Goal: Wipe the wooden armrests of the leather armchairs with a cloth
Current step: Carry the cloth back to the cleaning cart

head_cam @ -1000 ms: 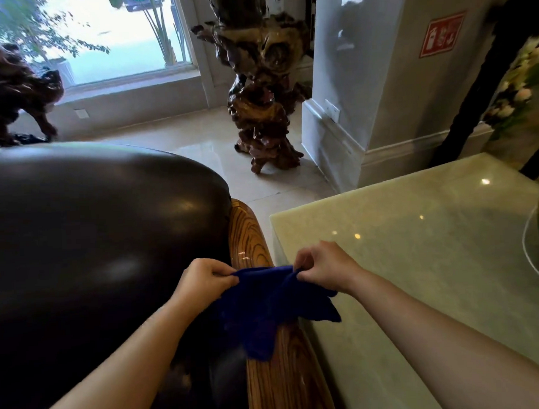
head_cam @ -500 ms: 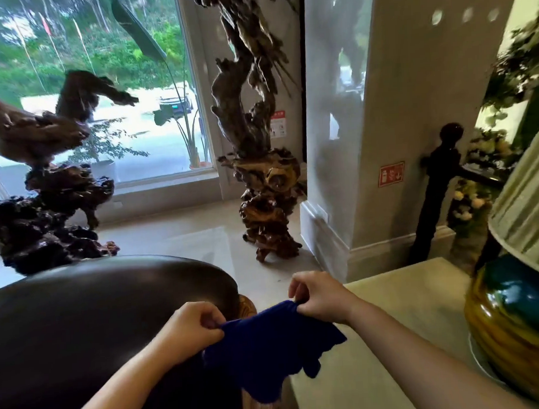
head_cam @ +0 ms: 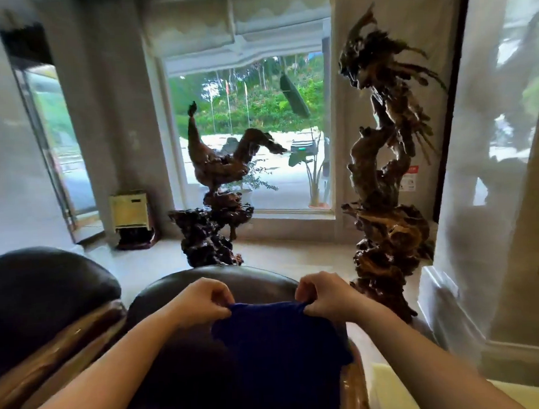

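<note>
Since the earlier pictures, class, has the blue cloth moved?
Yes. The blue cloth, pinched by left hand and right hand, has left the wooden armrest and hangs stretched before the leather chair back.

Blue cloth between both hands

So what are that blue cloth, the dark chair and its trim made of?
The blue cloth looks like soft fabric: matte, hanging limp. The chair back seems leather: dark, smooth, faintly glossy. The armrest appears to be polished wood: brown, shiny, though blurred.
</note>
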Demonstrator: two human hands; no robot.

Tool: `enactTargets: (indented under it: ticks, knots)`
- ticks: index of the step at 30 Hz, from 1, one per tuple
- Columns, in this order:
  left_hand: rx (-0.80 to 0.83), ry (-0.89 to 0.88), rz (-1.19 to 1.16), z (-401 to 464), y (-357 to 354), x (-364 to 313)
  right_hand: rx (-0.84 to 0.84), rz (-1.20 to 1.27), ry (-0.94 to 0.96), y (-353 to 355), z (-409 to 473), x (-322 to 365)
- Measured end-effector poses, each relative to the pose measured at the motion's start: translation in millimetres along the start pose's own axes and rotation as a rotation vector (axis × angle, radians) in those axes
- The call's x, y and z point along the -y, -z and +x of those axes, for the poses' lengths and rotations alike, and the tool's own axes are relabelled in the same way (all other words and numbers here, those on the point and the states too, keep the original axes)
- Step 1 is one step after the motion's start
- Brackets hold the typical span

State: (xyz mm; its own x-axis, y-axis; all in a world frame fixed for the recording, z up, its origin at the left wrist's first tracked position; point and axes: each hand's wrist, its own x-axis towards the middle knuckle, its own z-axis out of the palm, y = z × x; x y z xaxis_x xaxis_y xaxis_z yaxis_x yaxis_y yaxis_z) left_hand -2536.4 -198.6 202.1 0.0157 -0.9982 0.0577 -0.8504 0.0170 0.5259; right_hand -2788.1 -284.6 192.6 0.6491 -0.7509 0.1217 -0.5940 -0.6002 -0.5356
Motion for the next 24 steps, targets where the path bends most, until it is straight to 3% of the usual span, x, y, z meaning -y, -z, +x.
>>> enactTargets:
  ticks: [12,24]
  knots:
    - [-0.29,0.323,-0.059,-244,153,153,0.162,-0.068,0.501,-131,83,262]
    - [-0.473,0.675,-0.039,-510,254,279,0.338,0.046,0.782,-307,78,539]
